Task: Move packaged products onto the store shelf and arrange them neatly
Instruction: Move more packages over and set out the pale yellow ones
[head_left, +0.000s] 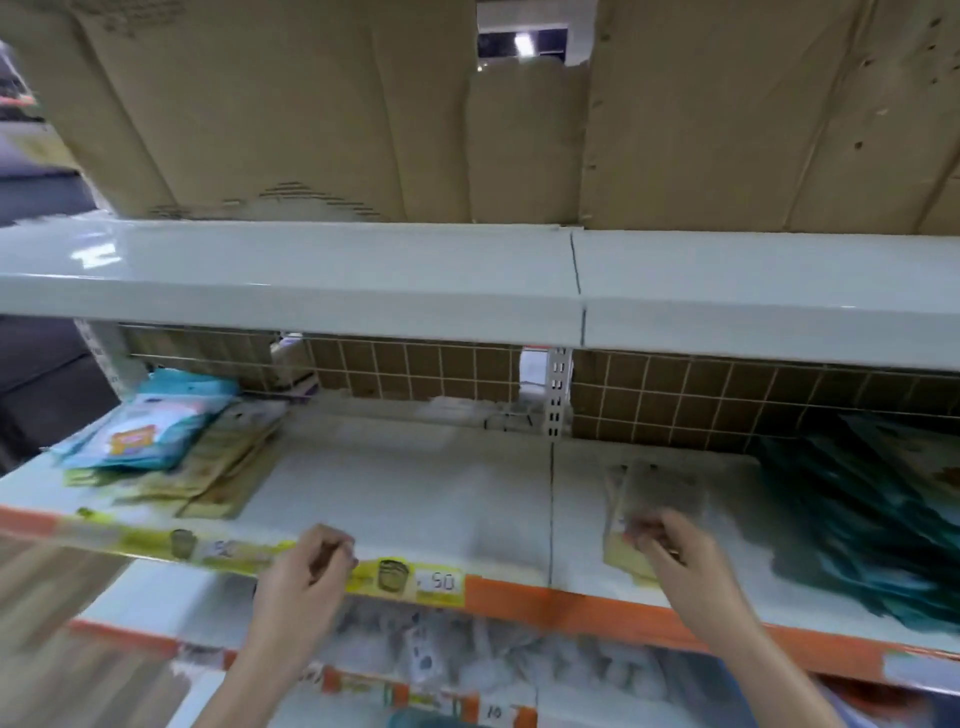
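Observation:
My right hand (662, 538) pinches the near end of a few flat, beige-grey packets (660, 493) lying on the white middle shelf (415, 493), right of its centre seam. My left hand (311, 564) hovers at the shelf's front edge, over the yellow price strip (410, 577), fingers curled and holding nothing. A stack of flat tan packets (218, 467) lies at the shelf's left, with light-blue pouches (150, 426) leaning on it. A fanned pile of dark teal packets (857, 519) fills the right end. The view is motion-blurred.
An upper white shelf (311, 270) overhangs, backed by cardboard sheets (260, 114). A wire grid with cardboard behind (415, 369) closes the shelf's rear, with a slotted upright (558, 395). Clear-wrapped goods (467, 654) sit on the shelf below.

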